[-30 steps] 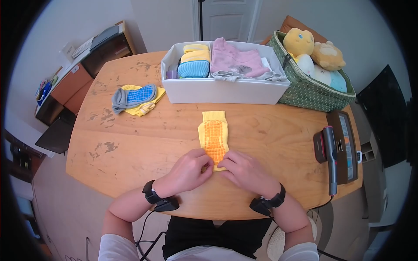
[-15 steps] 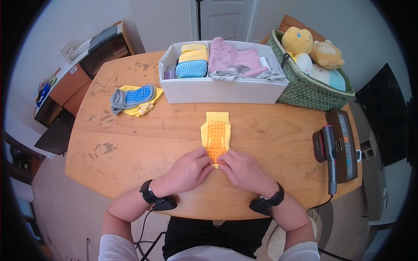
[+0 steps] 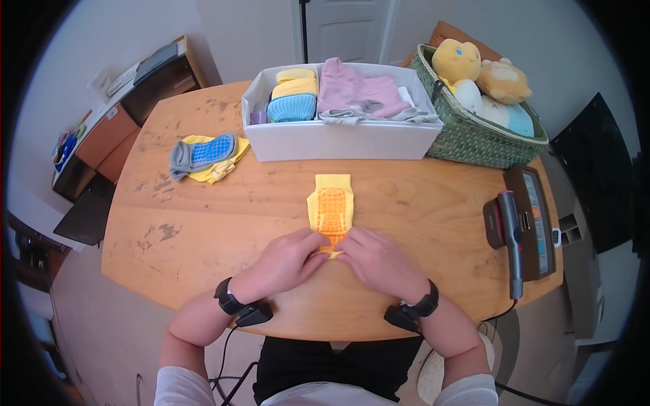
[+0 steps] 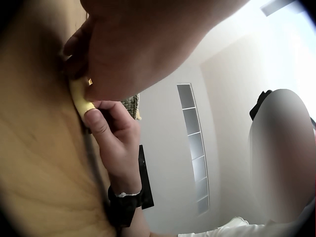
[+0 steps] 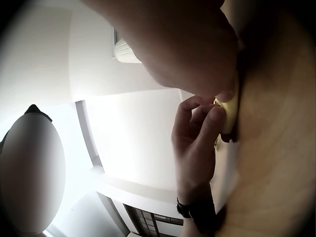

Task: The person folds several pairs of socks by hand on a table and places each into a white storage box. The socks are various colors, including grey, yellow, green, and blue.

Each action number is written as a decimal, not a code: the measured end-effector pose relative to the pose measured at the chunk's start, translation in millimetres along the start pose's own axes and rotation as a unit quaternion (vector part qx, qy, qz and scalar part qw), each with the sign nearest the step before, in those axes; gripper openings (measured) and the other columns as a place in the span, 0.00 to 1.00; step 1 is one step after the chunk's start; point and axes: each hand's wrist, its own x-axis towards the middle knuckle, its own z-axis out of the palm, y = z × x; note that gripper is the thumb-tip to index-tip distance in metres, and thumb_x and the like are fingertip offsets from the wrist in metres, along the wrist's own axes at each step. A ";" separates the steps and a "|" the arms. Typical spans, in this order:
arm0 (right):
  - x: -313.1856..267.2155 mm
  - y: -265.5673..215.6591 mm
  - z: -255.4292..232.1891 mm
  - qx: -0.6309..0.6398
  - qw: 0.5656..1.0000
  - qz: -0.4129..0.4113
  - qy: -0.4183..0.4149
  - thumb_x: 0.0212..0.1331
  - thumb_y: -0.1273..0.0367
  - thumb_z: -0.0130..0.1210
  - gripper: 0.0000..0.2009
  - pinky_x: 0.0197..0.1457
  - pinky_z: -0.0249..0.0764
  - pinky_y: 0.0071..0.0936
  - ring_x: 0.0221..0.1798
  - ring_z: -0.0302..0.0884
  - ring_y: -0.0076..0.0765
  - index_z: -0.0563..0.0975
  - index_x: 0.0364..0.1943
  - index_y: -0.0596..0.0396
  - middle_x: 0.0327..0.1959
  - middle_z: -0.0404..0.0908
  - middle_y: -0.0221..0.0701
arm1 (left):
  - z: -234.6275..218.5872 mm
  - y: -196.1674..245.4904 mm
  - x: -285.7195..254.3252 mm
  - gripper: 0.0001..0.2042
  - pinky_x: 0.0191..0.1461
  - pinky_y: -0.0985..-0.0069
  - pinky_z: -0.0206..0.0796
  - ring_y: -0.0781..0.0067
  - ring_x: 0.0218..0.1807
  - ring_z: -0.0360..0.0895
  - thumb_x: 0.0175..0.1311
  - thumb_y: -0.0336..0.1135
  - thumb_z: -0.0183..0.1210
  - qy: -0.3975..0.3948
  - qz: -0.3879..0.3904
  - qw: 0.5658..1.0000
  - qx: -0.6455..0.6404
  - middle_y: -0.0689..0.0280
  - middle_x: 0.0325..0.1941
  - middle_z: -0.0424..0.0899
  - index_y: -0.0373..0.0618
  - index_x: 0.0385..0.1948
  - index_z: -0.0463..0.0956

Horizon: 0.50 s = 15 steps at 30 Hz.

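A yellow sock [image 3: 332,203] with an orange grip pattern on its sole lies flat on the table, its ribbed cuff pointing away from me. At its near end, my left hand [image 3: 292,257] pinches the left side of the toe and my right hand [image 3: 371,259] pinches the right side. The toe is turned up into a small fold between the fingertips. In the left wrist view the rolled yellow edge of the sock [image 4: 79,96] shows between thumb and fingers. The right wrist view shows the same yellow fold [image 5: 229,111] close over the tabletop.
A white divided box [image 3: 342,141] with folded socks and pink clothing stands at the back. Right of it is a green woven basket [image 3: 474,135] of plush toys. Grey and yellow socks [image 3: 208,155] lie at left; a dark handheld device [image 3: 511,243] lies at right.
The toe end has been folded further up over the sole, so the sock looks shorter. Both hands have moved slightly away from me with the fold.
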 end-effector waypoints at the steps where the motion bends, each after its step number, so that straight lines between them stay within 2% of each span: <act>1: -0.3 1.1 2.4 0.009 1.000 0.009 0.002 0.61 0.70 0.64 0.07 0.46 0.78 0.41 0.43 0.81 0.46 0.81 0.40 0.55 0.39 0.79 0.35 | -1.3 -1.3 -1.6 0.07 0.41 0.62 0.76 0.53 0.39 0.81 0.65 0.33 0.67 0.004 0.045 0.998 0.038 0.56 0.39 0.80 0.41 0.38 0.82; 2: -0.2 1.7 3.5 0.017 1.000 0.018 0.005 0.62 0.70 0.63 0.06 0.46 0.78 0.41 0.43 0.81 0.46 0.81 0.40 0.55 0.39 0.79 0.35 | -1.8 -2.0 -2.2 0.08 0.40 0.64 0.76 0.56 0.40 0.81 0.63 0.33 0.69 0.009 0.089 0.993 0.076 0.57 0.39 0.80 0.42 0.39 0.83; 3: 0.2 1.3 3.7 0.017 1.000 0.019 0.006 0.62 0.70 0.63 0.06 0.46 0.78 0.41 0.43 0.81 0.46 0.81 0.40 0.55 0.39 0.79 0.35 | -1.1 -2.2 -2.2 0.08 0.40 0.64 0.76 0.56 0.40 0.81 0.63 0.33 0.69 0.008 0.091 0.993 0.076 0.57 0.39 0.80 0.42 0.39 0.83; 5: 0.4 0.8 4.0 0.036 0.998 0.046 0.000 0.63 0.69 0.62 0.06 0.46 0.78 0.41 0.43 0.81 0.47 0.81 0.39 0.56 0.39 0.78 0.36 | 1.3 -3.9 -1.9 0.09 0.42 0.64 0.77 0.56 0.41 0.81 0.60 0.31 0.70 0.057 0.154 0.979 0.120 0.58 0.40 0.81 0.42 0.39 0.83; 8: 0.2 1.2 5.3 0.036 0.998 0.052 -0.001 0.64 0.68 0.61 0.06 0.46 0.78 0.41 0.44 0.81 0.47 0.81 0.39 0.56 0.40 0.78 0.37 | 7.7 -8.9 -0.3 0.09 0.44 0.64 0.77 0.55 0.42 0.81 0.59 0.29 0.70 0.064 0.170 0.975 0.127 0.59 0.41 0.81 0.42 0.39 0.83; 12: 0.2 -3.5 2.4 0.049 0.997 0.052 0.020 0.63 0.69 0.63 0.06 0.46 0.79 0.40 0.44 0.81 0.46 0.81 0.40 0.55 0.40 0.79 0.36 | 5.3 -10.7 0.5 0.07 0.45 0.64 0.77 0.54 0.42 0.81 0.62 0.29 0.68 0.058 0.153 0.979 0.123 0.58 0.41 0.81 0.41 0.39 0.83; 14: 0.7 -5.9 -4.2 0.009 1.000 0.009 0.025 0.61 0.70 0.65 0.07 0.47 0.79 0.39 0.45 0.81 0.44 0.81 0.40 0.54 0.40 0.79 0.35 | 4.4 -17.4 2.2 0.07 0.46 0.64 0.76 0.54 0.42 0.81 0.65 0.30 0.66 0.008 0.107 0.991 0.083 0.57 0.40 0.81 0.40 0.41 0.83; 15: 0.7 -4.1 -4.2 0.009 1.000 0.006 0.021 0.61 0.70 0.65 0.07 0.47 0.79 0.39 0.45 0.81 0.44 0.81 0.40 0.54 0.40 0.79 0.35 | 3.0 -20.1 3.5 0.07 0.46 0.64 0.76 0.54 0.42 0.81 0.65 0.30 0.66 0.011 0.105 0.991 0.081 0.57 0.40 0.81 0.40 0.41 0.83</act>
